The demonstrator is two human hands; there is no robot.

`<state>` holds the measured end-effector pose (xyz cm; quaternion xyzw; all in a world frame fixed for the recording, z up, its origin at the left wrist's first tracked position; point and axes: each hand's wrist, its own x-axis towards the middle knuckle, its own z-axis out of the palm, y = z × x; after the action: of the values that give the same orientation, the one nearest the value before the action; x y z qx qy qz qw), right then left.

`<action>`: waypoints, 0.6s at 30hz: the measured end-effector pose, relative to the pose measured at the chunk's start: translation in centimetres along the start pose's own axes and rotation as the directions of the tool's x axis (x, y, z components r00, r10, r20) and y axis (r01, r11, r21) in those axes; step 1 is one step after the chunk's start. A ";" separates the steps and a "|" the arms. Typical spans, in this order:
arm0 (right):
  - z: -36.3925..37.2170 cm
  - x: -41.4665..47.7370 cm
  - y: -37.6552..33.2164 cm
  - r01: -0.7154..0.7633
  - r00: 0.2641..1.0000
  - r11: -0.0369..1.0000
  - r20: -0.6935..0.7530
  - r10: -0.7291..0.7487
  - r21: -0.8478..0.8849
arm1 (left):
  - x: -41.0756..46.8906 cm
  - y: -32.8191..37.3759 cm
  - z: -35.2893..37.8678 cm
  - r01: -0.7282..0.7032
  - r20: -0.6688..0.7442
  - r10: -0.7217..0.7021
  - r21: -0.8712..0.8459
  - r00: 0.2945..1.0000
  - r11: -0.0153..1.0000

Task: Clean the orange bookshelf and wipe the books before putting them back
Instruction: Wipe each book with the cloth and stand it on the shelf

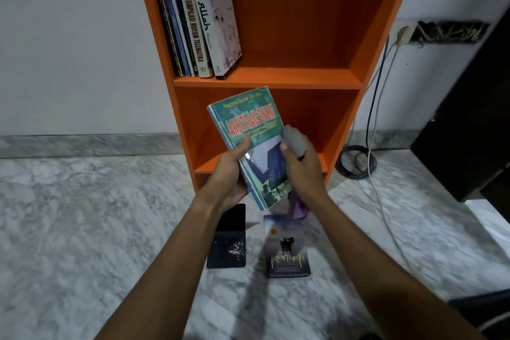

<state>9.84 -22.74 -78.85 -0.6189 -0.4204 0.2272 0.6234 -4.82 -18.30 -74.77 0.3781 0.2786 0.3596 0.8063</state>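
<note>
Wiping step, mid-book. Left hand [231,171] gripping green book [248,141] by its spine edge, held tilted in front of the lower shelf of orange bookshelf [356,83]. Right hand [300,165] closed round grey cloth [294,138], pressed to the cover. Some books [198,16] upright on upper shelf, two more [287,248] flat on floor [82,215]. Next, probably: finish the cover, stand it beside the shelved ones.

Bookshelf [289,77] top cut by upper edge; green book [248,146] lower cover hidden by right hand [300,165]; cloth [296,208] blurred, mostly hidden.
</note>
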 end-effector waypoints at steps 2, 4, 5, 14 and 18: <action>-1.5 2.0 -1.8 -0.095 0.995 0.974 0.050 0.086 0.205 | 0.1 1.6 0.3 0.007 0.012 -0.008 0.106 1.000 0.994; -2.2 3.4 -3.5 -0.138 0.989 0.935 0.103 0.109 0.327 | 0.4 3.8 0.8 0.020 0.033 -0.027 0.195 0.999 0.981; -2.3 3.9 -4.4 -0.139 0.988 0.916 0.109 0.106 0.376 | 0.6 4.9 0.9 0.004 0.030 -0.013 0.271 0.999 0.963; -1.2 13.4 -10.1 0.102 0.991 0.946 -0.116 -0.069 0.308 | 4.8 13.3 1.7 -0.321 0.197 0.264 0.731 0.944 0.602; -0.3 17.9 -10.9 0.214 0.934 0.976 -0.299 -0.195 0.031 | 8.7 15.1 3.9 -0.432 0.174 0.531 0.801 0.829 0.413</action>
<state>17.20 -9.95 -64.01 -0.5786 -0.3777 0.0798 0.7185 -2.49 -6.15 -61.89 0.7481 0.3336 0.4255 0.3846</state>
